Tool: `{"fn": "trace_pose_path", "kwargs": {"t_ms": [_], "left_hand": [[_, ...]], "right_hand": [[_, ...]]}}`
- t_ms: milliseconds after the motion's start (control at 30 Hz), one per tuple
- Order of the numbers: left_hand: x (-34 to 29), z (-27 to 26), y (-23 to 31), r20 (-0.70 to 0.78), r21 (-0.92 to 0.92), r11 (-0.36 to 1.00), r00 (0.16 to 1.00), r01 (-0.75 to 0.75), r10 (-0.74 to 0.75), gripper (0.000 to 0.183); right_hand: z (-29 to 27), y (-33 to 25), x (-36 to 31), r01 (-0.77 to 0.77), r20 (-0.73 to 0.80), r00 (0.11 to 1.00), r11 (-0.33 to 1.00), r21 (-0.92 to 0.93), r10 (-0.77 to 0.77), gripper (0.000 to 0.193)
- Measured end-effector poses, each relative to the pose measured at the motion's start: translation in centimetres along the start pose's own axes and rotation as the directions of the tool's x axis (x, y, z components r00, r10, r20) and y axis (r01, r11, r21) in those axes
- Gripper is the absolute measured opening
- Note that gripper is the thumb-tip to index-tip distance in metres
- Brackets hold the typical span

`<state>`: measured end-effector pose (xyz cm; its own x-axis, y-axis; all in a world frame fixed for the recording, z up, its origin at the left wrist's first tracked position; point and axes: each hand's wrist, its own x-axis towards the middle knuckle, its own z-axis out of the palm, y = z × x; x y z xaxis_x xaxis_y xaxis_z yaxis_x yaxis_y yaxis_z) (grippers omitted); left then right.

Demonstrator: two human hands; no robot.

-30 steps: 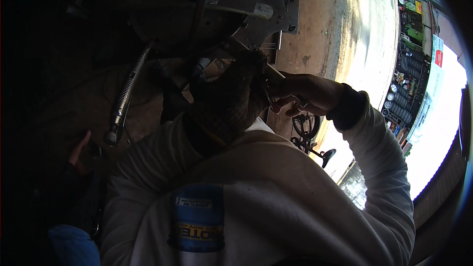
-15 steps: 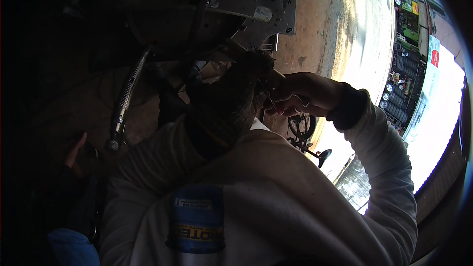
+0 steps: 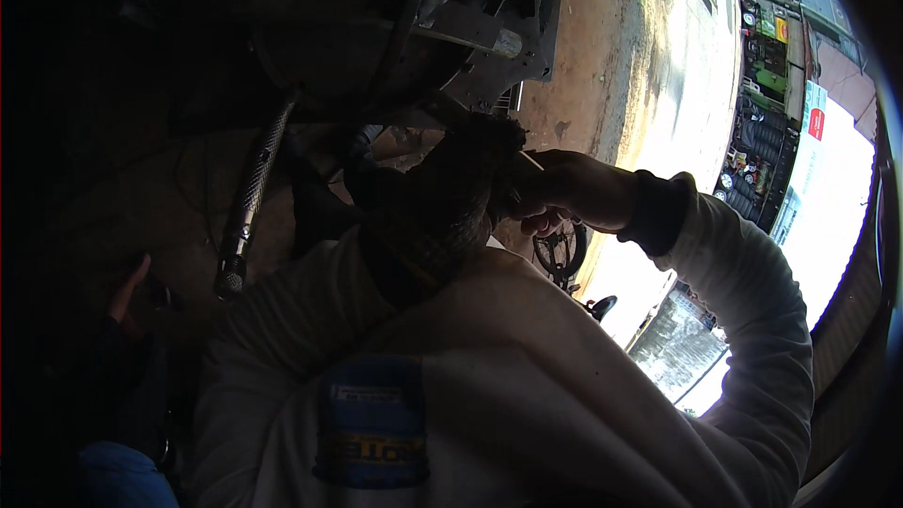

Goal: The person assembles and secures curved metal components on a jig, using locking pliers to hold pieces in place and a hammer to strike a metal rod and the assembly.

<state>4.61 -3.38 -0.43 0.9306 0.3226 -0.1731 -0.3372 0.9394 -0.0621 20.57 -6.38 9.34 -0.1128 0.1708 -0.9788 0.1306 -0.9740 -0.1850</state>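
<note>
My left hand (image 3: 428,202), in a dark, rough-looking glove, is closed around a dark, ragged-edged piece (image 3: 500,132) in front of my chest. Deep shadow hides what that piece is. Bare and bent inward, my right hand (image 3: 576,190) meets it from the right with curled fingers. A thin pale strip (image 3: 532,161) shows at the top of the right hand. Whatever else lies between the two hands is too dark to make out. Just beyond them stands a dark machine (image 3: 357,47) with a large round housing and a metal plate.
A bar with a knurled metal grip (image 3: 252,183) slants down from the machine toward my left arm. At the far left is another person's hand (image 3: 129,290), with blue cloth (image 3: 127,475) lower down. A bicycle (image 3: 562,249) stands beyond my right hand; stacked tyres (image 3: 757,150) line the far right.
My right hand has tilted and shifted slightly down and left, its fingers now tucked closer to the left hand. The view has turned a little; my left hand stays closed.
</note>
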Motion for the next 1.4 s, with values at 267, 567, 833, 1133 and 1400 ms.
{"fn": "trace_pose_path", "kwargs": {"t_ms": [267, 567, 833, 1133, 1400], "left_hand": [[0.2, -0.4, -1.6, -0.234, 0.199, 0.979, 0.968, -0.041, 0.088, 0.030], [0.4, -1.4, -0.6, -0.178, -0.120, 0.988, 0.977, 0.098, -0.118, 0.030], [-1.8, 1.4, 2.4, 0.092, 0.120, 0.978, 0.979, 0.173, -0.185, 0.028], [-6.4, 0.1, 3.5, 0.011, 0.970, 0.244, 1.000, -0.018, 0.029, 0.018], [-9.2, -2.9, 7.8, 0.196, 0.718, -0.680, 0.981, -0.151, -0.011, 0.009]], "right_hand": [[0.5, -0.5, -0.1, 0.058, -0.015, 0.998, 0.997, -0.043, -0.059, 0.021], [-0.6, -2.7, -1.2, 0.033, -0.013, 0.999, 0.958, -0.284, -0.038, 0.045], [-2.5, 0.6, -3.0, 0.469, -0.485, 0.790, 0.879, 0.086, -0.374, 0.058], [0.2, 7.5, 2.3, 0.565, -0.498, 0.771, 0.788, 0.245, -0.397, 0.049], [1.6, 15.7, 9.0, 0.650, -0.627, 0.559, 0.756, -0.075, -0.542, 0.040]]}}
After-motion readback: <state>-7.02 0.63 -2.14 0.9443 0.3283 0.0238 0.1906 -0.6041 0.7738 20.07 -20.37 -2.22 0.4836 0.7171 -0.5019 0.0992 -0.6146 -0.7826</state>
